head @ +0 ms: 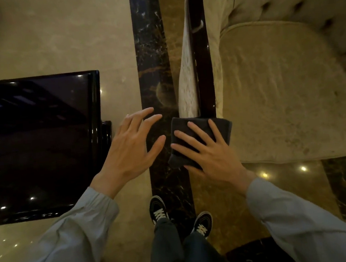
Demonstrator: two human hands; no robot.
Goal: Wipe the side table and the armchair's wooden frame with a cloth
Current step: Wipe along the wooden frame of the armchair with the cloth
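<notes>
Sleeves of pale grey cloth run up from the bottom edge on both sides, nearest the lens, with two dark sneakers [181,215] on the marble floor [53,36] between them. Above the right sleeve, the right hand [209,150] lies flat on a folded dark cloth [198,139], its fingers [195,129] straight and spread, pressing the cloth down onto the near end of the armchair's wooden frame [202,64], the glossy dark arm rail that runs away up the picture. The cloth covers the rail's front end, so how the two meet underneath is hidden.

The left hand [131,149] hovers just beside the cloth, over the dark marble strip, fingers spread and holding nothing.

Judging from where things lie, the frame wipe looks to be at its near end: only this one rail is under the cloth, and the far length of it is bare and shiny. Whether that stretch is already cleaned cannot be told; dim light and bright reflections mask any dust or streaks. The side table, a black lacquered counter [42,143] at left, stands apart from both hands and its mirror-like top gives no sign either way.

Beyond the rail sits the cream seat cushion [286,90] and tufted back. The chair's other arm, legs and lower frame are out of view, and the counter is cut off at the left edge.
</notes>
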